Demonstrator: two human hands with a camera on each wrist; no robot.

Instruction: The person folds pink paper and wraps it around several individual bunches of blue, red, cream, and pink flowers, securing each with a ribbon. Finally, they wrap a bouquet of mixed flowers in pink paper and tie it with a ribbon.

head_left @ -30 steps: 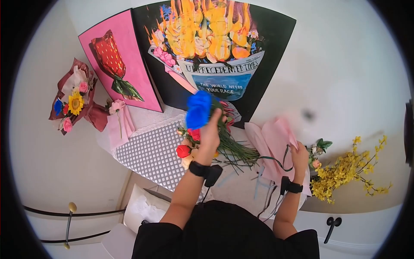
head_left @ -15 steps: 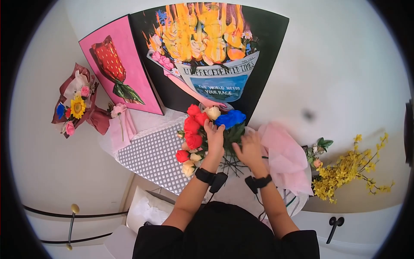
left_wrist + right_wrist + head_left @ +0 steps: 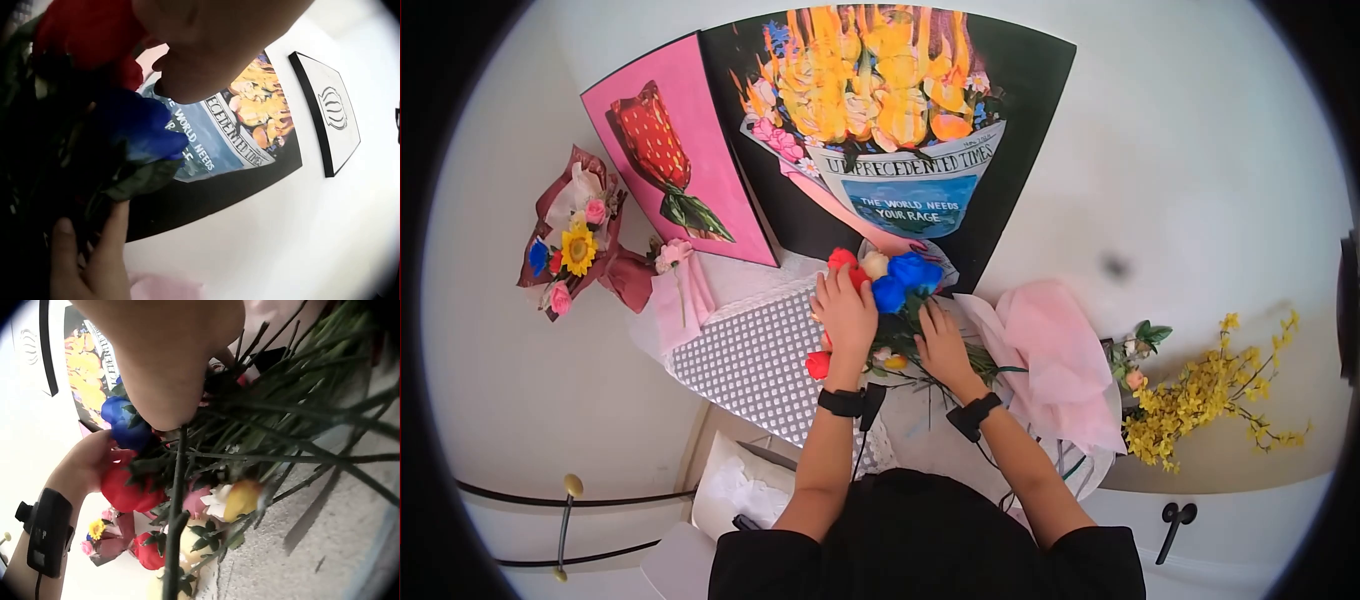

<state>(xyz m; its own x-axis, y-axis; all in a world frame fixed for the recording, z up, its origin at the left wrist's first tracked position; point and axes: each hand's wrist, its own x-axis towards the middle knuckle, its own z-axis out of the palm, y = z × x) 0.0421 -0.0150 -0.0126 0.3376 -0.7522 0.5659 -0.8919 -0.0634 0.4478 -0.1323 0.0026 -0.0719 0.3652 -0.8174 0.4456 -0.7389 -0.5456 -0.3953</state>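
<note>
My left hand (image 3: 847, 318) lies over the red roses (image 3: 840, 260) at the left of the flower bunch, its fingers extended on the blooms. Blue roses (image 3: 912, 272) sit between the hands at the top of the bunch. With fingers extended, my right hand (image 3: 946, 350) touches the leaves and green stems just below and right of the blue blooms. In the left wrist view a blue rose (image 3: 134, 128) hangs below a red one (image 3: 87, 31). The right wrist view shows crossing stems (image 3: 300, 419) and a yellow-and-white flower (image 3: 240, 500); the right fingertips are partly hidden there.
Crumpled pink wrapping (image 3: 1055, 350) lies right of the stems, with yellow blossom branches (image 3: 1190, 400) beyond. A patterned silver-grey surface (image 3: 750, 350) is at the left. Two paintings (image 3: 1035, 120) stand behind, and a wrapped bouquet (image 3: 580, 245) is at far left.
My right hand has let go of the pink wrapping and moved left to the stems. My left hand has released the blue roses and shifted left onto the red ones. The blue roses now lie lower.
</note>
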